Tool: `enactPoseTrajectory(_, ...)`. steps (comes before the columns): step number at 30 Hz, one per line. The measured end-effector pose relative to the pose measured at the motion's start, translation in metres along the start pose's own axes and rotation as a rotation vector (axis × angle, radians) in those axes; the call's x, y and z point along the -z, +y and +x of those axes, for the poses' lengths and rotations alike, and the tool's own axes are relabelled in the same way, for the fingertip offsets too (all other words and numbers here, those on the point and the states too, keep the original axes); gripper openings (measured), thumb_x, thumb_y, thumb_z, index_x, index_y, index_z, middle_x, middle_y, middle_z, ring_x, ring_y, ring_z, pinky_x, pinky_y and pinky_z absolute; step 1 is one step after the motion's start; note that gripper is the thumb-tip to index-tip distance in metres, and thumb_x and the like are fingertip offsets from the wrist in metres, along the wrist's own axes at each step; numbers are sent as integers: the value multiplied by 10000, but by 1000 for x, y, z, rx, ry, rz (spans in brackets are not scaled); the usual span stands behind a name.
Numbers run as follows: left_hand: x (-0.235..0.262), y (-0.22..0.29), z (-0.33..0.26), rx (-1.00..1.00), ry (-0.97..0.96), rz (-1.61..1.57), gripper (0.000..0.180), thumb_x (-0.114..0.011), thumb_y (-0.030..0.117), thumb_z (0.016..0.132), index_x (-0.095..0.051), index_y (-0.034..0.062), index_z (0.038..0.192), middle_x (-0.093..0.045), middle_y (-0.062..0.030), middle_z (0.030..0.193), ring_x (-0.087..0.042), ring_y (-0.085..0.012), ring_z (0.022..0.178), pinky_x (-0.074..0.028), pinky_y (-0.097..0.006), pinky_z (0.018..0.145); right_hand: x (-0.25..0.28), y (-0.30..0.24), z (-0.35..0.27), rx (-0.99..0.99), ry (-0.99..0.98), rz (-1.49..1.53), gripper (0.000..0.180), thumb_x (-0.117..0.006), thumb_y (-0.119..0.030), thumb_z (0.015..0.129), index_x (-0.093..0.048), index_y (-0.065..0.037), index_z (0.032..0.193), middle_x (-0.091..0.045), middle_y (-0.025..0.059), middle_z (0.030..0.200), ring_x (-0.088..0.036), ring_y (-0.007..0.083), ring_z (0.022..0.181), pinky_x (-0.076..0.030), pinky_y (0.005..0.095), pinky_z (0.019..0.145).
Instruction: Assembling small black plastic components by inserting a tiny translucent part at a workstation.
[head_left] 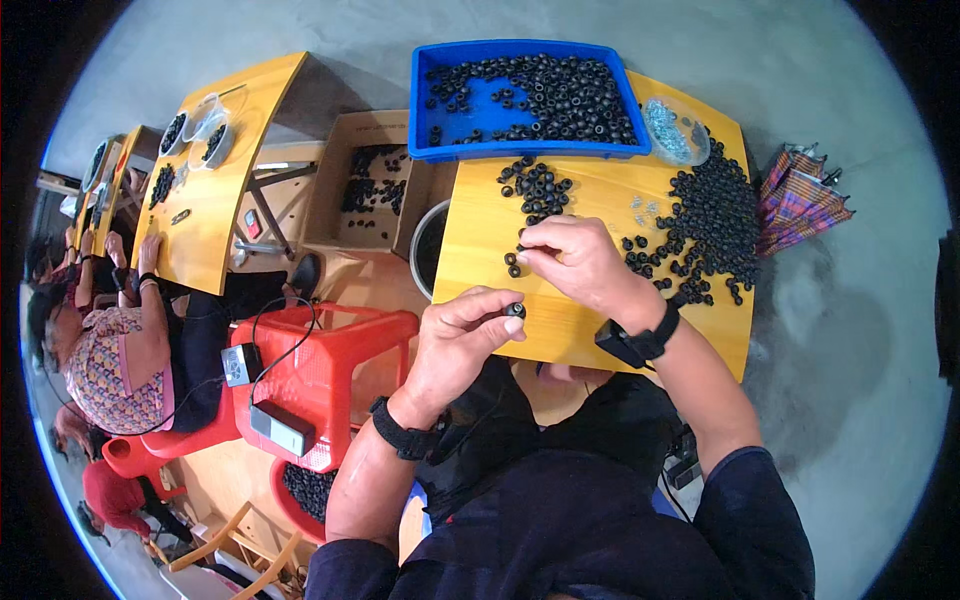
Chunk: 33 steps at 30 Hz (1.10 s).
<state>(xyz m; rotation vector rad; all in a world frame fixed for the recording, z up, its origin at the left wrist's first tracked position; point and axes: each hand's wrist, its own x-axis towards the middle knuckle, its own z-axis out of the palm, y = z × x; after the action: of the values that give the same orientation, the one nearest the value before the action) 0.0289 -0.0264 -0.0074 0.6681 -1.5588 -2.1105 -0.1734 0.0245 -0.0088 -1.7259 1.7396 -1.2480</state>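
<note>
My left hand (462,338) is closed at the table's near edge, a small black round part (514,310) pinched between thumb and forefinger. A pale centre shows in that part's end. Ahead and to the right, my right hand (580,257) is bent over the tabletop with thumb and forefinger pressed together. What lies between those fingertips, if anything, is too small to make out. Just beside them a couple of black parts (513,265) rest on the yellow table (480,215). A loose cluster of the same parts (537,188) lies beyond my right hand.
A blue tray (470,151) of black parts stands at the table's far side. Right of it are a clear tub (690,150) with bluish pieces and a large black heap (712,215). A folded umbrella (800,205), a cardboard box (322,200) and a red stool (300,360) flank the table; co-workers sit left.
</note>
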Motion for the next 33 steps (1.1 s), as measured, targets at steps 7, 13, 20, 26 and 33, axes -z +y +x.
enactPoseTrajectory(7, -14, 5, 1, -18, -56, -23, 223, -638, -29, 846, -648, -30, 1069, -633, -78, 908, -637, -149, 799, -514, -256, 756, 33, -51, -32, -249, 3, 312, 114, -646, -40, 832, -654, 17, 930, -605, 102, 725, -591, 153, 616, -463, 284, 556)
enactPoseTrajectory(13, -27, 5, 1, -37, -98, -14, 217, -646, -28, 842, -659, -23, 1059, -624, -59, 898, -611, -121, 798, -497, -239, 741, 57, -77, -44, -105, -105, 180, 113, -616, -36, 842, -659, -1, 941, -622, 113, 779, -606, 246, 728, -480, 322, 649)
enactPoseTrajectory(20, -32, 6, -2, -57, -139, 42, 208, -643, -36, 841, -653, -42, 1048, -621, -73, 903, -623, -139, 800, -518, -249, 740, 54, -77, -49, -76, -109, 128, 97, -615, -22, 821, -652, -14, 909, -618, 112, 763, -603, 252, 700, -476, 339, 614)
enactPoseTrajectory(26, -32, 5, -4, -48, -134, 21, 205, -640, -39, 841, -656, -43, 1045, -619, -69, 901, -616, -132, 793, -518, -248, 739, 52, -77, -49, -66, -134, 108, 85, -609, -24, 818, -650, -20, 892, -598, 113, 731, -588, 261, 675, -469, 346, 599)
enactPoseTrajectory(33, -31, 4, -5, -31, -146, 34, 221, -635, -44, 840, -660, -33, 1060, -623, -66, 906, -606, -123, 807, -511, -241, 739, 49, -75, -49, -37, -168, 85, 69, -612, -50, 822, -646, -20, 873, -579, 119, 710, -567, 270, 659, -454, 365, 587)
